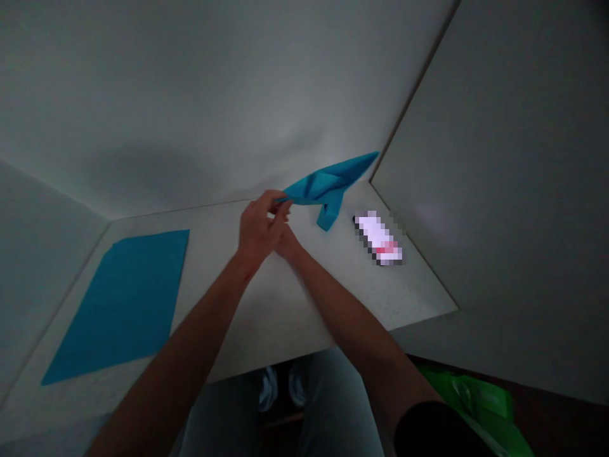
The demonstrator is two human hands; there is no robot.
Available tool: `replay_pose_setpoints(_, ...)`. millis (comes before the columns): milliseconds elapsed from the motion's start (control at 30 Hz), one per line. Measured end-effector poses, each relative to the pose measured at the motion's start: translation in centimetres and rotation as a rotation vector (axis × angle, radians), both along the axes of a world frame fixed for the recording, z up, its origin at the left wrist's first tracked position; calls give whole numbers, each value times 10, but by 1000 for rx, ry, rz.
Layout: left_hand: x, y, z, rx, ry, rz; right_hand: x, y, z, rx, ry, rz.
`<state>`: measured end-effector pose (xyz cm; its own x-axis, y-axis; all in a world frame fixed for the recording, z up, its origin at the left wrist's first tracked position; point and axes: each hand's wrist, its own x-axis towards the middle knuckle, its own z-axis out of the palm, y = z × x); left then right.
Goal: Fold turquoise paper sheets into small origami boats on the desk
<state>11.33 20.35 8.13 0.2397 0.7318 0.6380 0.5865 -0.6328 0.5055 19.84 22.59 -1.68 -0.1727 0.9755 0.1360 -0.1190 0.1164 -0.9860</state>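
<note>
A folded blue paper shape (328, 184) is held above the white desk (266, 317), its point aimed up and right toward the corner. My left hand (259, 228) pinches its near left end with fingers closed. My right hand (285, 241) sits just behind and below the left one, mostly hidden by it, and seems to touch the same end of the paper; its fingers do not show.
A flat stack of blue paper sheets (124, 304) lies on the desk's left side. A lit phone (379, 238) lies to the right of the hands. White partition walls close in the desk. A green bag (471, 400) sits on the floor at the right.
</note>
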Motion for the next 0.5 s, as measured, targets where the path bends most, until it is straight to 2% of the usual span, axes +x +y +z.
replay_pose_setpoints(100,-67,-1,-28,1,-66,145,4,2,2,23,-44,-43)
replay_pose_setpoints(200,-108,-4,-58,29,-24,202,7,8,6,-37,44,-94)
replay_pose_setpoints(300,-118,-9,-70,80,55,140,11,12,6,-96,151,-112)
replay_pose_setpoints(500,-106,-10,-69,97,136,-106,14,3,2,-17,58,-196)
